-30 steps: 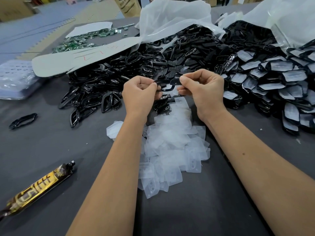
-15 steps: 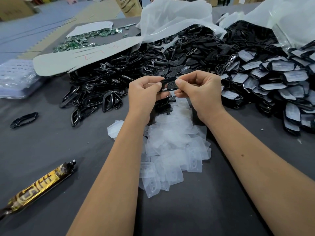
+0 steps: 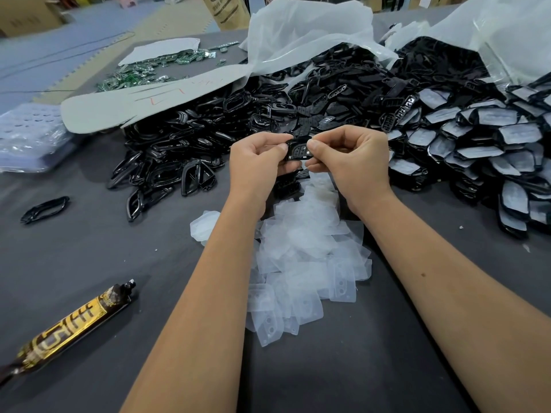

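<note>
We are holding a small black key-fob shell [image 3: 299, 151] between both grips, in the air just above the far end of a heap of translucent silicone pads [image 3: 307, 248]. Our left grip [image 3: 258, 162] is closing on the shell's left end, thumb pressing on top and fingers curling underneath. Our right grip [image 3: 351, 158] is pinching the shell's right end between thumb and forefinger, with the remaining fingers folding toward the palm. The shell is facing us with its button openings showing, and it is touching nothing but our fingers.

The pads are lying in a loose pile on the dark grey surface [image 3: 343, 368], between our two forearms. To the far left of the hands a mound of black plastic frames [image 3: 185, 162] is spreading out, and one stray frame [image 3: 44, 209] is lying well apart from it at the left. To the right a stack of black shells covered with white film [image 3: 483, 150] is fanning toward the right edge. Behind these, crumpled white plastic bags [image 3: 307, 28] are hanging over the far piles, and a grey sheet with red marks [image 3: 143, 102] is resting on the frames. Farther off, green circuit boards [image 3: 143, 70] are lying scattered. Near left, a gold and black tube [image 3: 71, 332] is lying on its side
</note>
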`<act>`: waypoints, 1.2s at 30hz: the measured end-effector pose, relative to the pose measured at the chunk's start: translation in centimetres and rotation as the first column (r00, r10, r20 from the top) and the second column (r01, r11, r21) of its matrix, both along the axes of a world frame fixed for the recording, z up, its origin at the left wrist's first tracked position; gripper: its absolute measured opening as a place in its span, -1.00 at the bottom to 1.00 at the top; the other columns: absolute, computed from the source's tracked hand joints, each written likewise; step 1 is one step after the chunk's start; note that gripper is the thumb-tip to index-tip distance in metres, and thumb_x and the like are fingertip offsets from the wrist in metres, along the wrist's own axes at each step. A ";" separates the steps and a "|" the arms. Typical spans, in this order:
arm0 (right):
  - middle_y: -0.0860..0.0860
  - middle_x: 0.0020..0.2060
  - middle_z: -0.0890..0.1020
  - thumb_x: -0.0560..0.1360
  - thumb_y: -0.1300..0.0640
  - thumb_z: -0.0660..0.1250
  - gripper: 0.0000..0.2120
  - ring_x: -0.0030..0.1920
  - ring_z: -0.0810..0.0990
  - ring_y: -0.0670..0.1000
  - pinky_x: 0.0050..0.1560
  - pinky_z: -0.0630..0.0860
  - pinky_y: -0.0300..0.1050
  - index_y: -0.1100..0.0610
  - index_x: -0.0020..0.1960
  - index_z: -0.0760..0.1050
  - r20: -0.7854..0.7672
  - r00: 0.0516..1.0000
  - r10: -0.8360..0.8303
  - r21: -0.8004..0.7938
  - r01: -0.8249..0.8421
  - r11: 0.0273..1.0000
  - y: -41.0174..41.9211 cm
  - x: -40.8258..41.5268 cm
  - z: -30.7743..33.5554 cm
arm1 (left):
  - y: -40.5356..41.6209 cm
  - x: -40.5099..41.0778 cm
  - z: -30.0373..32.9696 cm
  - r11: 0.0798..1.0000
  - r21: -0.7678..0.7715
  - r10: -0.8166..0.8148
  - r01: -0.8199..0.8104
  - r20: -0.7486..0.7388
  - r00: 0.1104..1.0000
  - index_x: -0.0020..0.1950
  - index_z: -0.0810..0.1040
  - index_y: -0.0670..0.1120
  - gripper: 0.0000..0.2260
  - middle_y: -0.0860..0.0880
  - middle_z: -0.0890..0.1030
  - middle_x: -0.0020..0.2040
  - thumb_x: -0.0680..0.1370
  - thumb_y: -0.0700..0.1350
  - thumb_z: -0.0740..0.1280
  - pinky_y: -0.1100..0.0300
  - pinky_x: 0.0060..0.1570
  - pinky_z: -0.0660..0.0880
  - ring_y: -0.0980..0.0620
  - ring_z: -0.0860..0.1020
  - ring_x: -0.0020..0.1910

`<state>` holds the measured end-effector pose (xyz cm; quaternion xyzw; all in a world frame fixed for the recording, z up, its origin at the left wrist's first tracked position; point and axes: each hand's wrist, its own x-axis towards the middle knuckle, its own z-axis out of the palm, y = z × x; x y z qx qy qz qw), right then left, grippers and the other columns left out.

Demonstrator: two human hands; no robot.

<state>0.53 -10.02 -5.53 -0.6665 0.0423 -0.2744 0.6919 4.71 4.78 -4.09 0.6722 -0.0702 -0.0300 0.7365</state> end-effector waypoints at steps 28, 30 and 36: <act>0.08 -0.38 0.66 0.47 0.23 0.58 -0.82 -0.46 0.63 0.02 -0.46 0.53 -0.17 0.25 -0.11 0.59 -0.148 0.989 0.010 -0.043 -0.016 0.999 -0.4 -0.1 0.1 | 0.0 -0.2 -0.3 0.997 -0.039 -0.072 0.072 0.013 0.997 -0.07 0.60 -0.19 -0.85 -0.16 0.64 -0.25 0.49 -0.39 0.50 0.18 -0.17 0.65 -0.10 0.66 -0.25; 0.10 -0.35 0.66 0.47 0.23 0.58 -0.82 -0.44 0.64 0.03 -0.46 0.54 -0.15 0.21 -0.12 0.57 -0.145 0.989 0.012 -0.073 -0.023 0.997 -0.4 -0.1 0.1 | 0.0 -0.2 -0.3 0.998 -0.014 -0.059 0.060 0.018 0.998 -0.08 0.58 -0.19 -0.83 -0.25 0.62 -0.20 0.48 -0.39 0.51 0.28 -0.29 0.57 -0.18 0.63 -0.23; 0.11 -0.28 0.71 0.53 0.29 0.50 -0.90 -0.26 0.75 0.12 -0.35 0.61 -0.15 0.19 -0.06 0.58 -0.136 0.974 0.181 -0.013 -0.184 0.983 -0.8 -0.3 0.3 | 0.4 0.1 -0.3 0.995 -0.027 -0.092 0.091 -0.025 0.995 -0.11 0.59 -0.15 -0.82 -0.05 0.63 -0.32 0.48 -0.37 0.52 0.29 -0.36 0.51 0.03 0.63 -0.38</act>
